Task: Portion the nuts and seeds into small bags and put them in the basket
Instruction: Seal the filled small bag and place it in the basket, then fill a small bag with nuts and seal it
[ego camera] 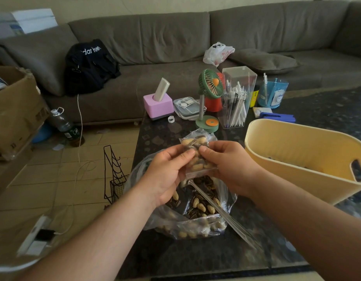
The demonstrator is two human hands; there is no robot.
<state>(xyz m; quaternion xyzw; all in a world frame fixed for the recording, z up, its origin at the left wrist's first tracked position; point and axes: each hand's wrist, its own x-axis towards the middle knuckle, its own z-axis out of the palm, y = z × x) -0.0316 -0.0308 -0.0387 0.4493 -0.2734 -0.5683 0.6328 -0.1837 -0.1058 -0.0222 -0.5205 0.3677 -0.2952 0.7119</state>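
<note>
Both forearms fill the bottom of my view, reaching in over the dark counter (pixel 196 258). Right under them sits the big bag of nuts and seeds (pixel 196 207), mouth flopped open toward me, with a long metal spoon (pixel 220 209) left resting in it, handle sticking out my way so I can grab it again without digging.

Up above that I've got the small bag (pixel 196 157), already filled with peanuts and sunflower seeds. My left hand (pixel 167 175) has its grip curled around the left side, thumb and fingers pinching near the top, and my right hand (pixel 226 165) pinches the other side the same way. I'm holding it directly over the big bag on purpose (anything that spills drops back into the stash, not onto the floor). Looks to me like I'm at the sealing step, pressing the strip closed.

Yellow basket (pixel 277 151) is just to my right on the counter, close enough that the drop should be a short swing. I can see a few dark bits at its bottom but can't tell what they are.
</note>
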